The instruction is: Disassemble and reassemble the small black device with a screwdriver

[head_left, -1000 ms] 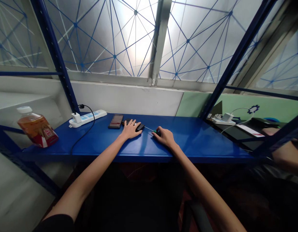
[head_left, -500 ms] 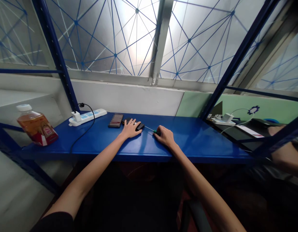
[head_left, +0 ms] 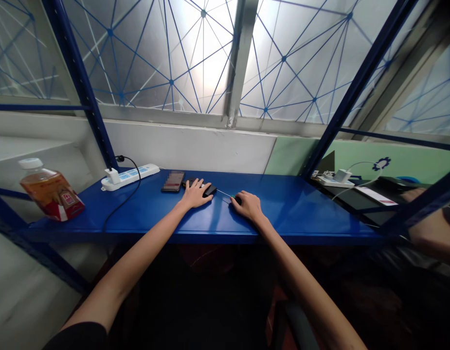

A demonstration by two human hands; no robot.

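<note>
A patterned window (head_left: 152,58) spans the far side, above a blue desk (head_left: 290,209). Beyond the desk's right end shows another person's arm (head_left: 434,231). A bottle (head_left: 53,194) leans at the desk's left end, and a white power strip (head_left: 140,175) lies to its right, farther back. The left hand (head_left: 195,194) lies flat near the middle, fingers spread apart; the right hand (head_left: 247,205) rests to its right, fingers curled together. A phone (head_left: 172,182) lies just left of the left hand. The black device (head_left: 211,190) sits under the left fingers, its right end showing beyond them. Smallest is the screwdriver (head_left: 224,193): its handle is clamped in the right fingers, and its thin shaft points left to the device's right end; whether the tip touches, I cannot tell.
</note>
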